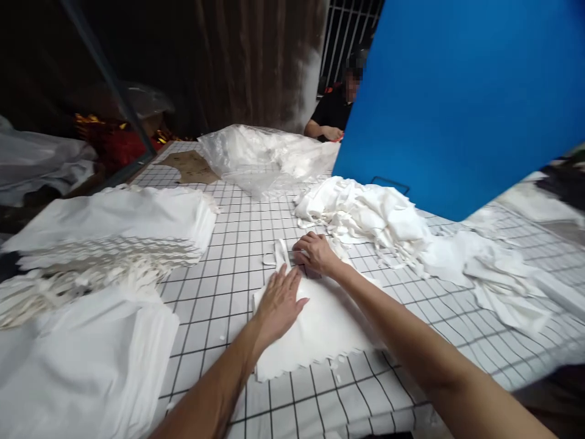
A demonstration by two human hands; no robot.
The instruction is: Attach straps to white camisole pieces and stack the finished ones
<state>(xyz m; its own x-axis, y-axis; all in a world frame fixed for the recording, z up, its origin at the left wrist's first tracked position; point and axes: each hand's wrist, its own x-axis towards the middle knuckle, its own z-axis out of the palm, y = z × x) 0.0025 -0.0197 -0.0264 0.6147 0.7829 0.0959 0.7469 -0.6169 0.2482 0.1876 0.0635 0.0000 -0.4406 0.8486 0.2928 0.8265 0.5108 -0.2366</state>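
A white piece of fabric [320,329] with a scalloped near edge lies flat on the checked tablecloth in front of me. My left hand [280,302] rests on its left side, palm down, fingers stretched out. At the far edge of the fabric, my right hand [315,253] has its fingers curled down by a narrow white strip [281,253] that loops up. Whether the fingertips pinch the strip or the fabric's edge is hidden. Small white scraps [336,366] lie beside the near edge.
Stacks of white fabric [109,213] and a nearer stack [86,360] stand on the left. A heap of white cloth [365,210] lies right of centre, below a large blue panel [457,97]. Behind are a clear plastic bag [269,152] and a person [331,113].
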